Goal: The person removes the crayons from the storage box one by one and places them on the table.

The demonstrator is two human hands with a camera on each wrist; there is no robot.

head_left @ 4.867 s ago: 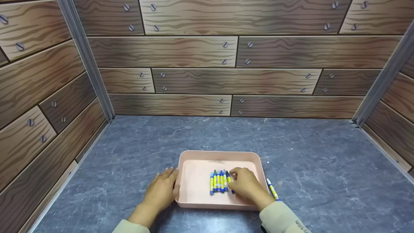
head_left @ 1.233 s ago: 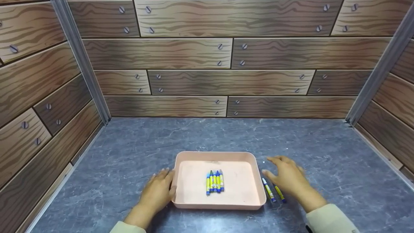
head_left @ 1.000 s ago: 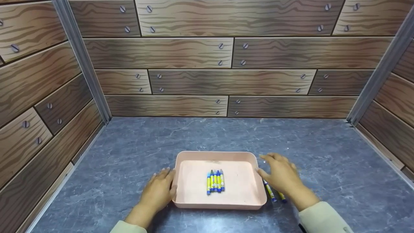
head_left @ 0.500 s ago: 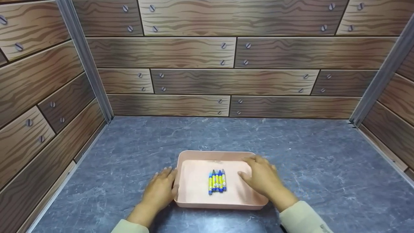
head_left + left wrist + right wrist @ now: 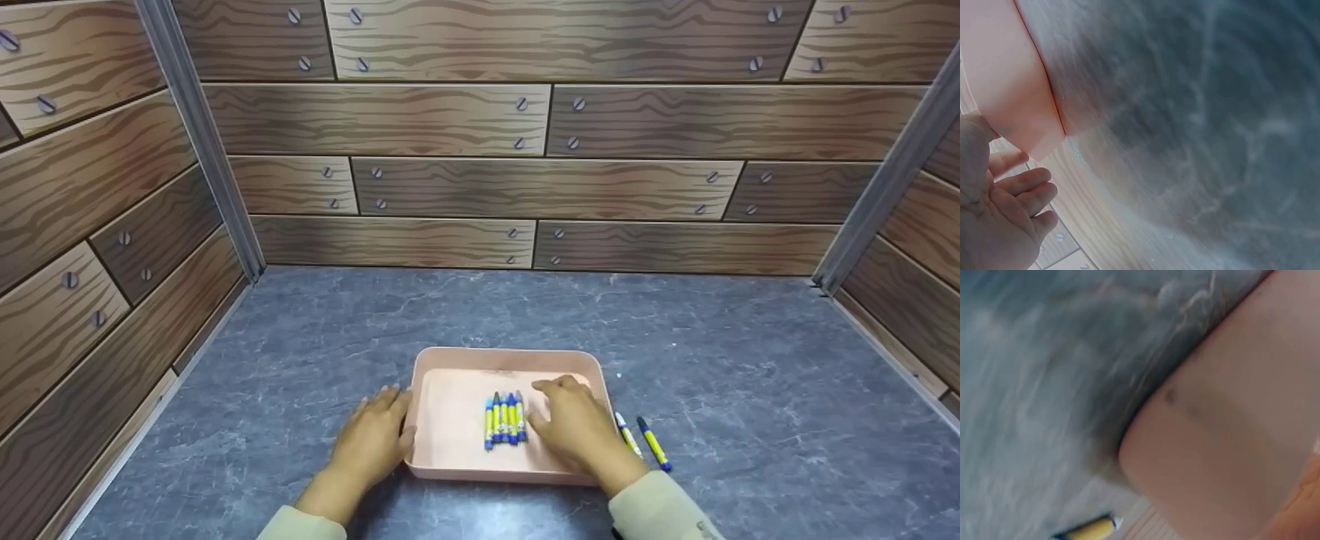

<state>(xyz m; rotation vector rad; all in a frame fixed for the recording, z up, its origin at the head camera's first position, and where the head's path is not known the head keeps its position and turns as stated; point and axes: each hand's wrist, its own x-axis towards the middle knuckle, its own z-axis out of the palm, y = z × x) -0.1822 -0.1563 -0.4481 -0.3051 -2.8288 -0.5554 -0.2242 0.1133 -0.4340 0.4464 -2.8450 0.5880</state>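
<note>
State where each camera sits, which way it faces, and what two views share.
Head: on the head, facing forward and down at tray, crayons, table; left hand, right hand, sleeves show.
Left wrist: on that wrist, facing tray and table; left hand's palm side shows.
Right wrist: on that wrist, facing tray, table, outer crayon; probably a sliver of right hand.
Shared: head and right wrist both show tray and outer crayon.

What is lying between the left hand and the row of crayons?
In the head view, the left wall of the tray, then a bare stretch of its floor, lie between the left hand and the crayons.
</note>
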